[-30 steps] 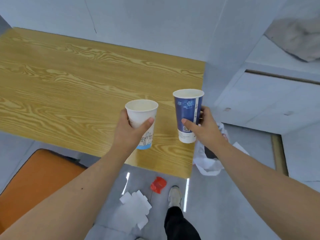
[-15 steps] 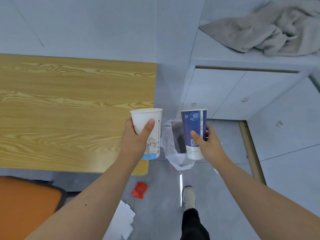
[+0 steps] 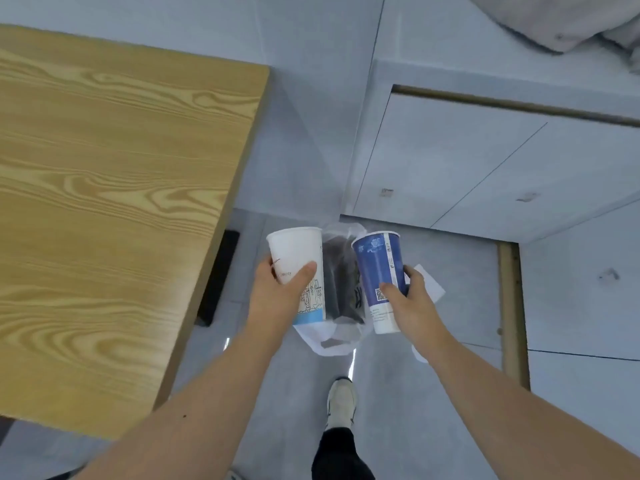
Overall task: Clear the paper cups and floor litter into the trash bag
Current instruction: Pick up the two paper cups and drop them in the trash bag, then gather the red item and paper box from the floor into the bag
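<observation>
The left hand [image 3: 277,299] holds a white cup [image 3: 298,268] with its fingers wrapped tight around the side. Only the thumb shows in front; the other fingers are hidden behind the cup. The right hand [image 3: 412,306] holds a blue cup [image 3: 379,271] the same way, with the thumb on the front and fingertips peeking out past the far side. Both cups are up in the air, tipped a little, just beside each other but not touching. We cannot see inside them.

Between the cups, down on the gray floor [image 3: 433,393], sits a white trash bag [image 3: 341,336]. Its mouth is open, and something dark is inside, but it is too blurry to tell what. The cups cover part of the bag.

A piece of white paper [image 3: 431,289] lies on the floor behind the right hand, partly hidden. A wooden table [image 3: 114,202] is on the left, cut off by the edge. One shoe [image 3: 341,400] shows below the bag.
</observation>
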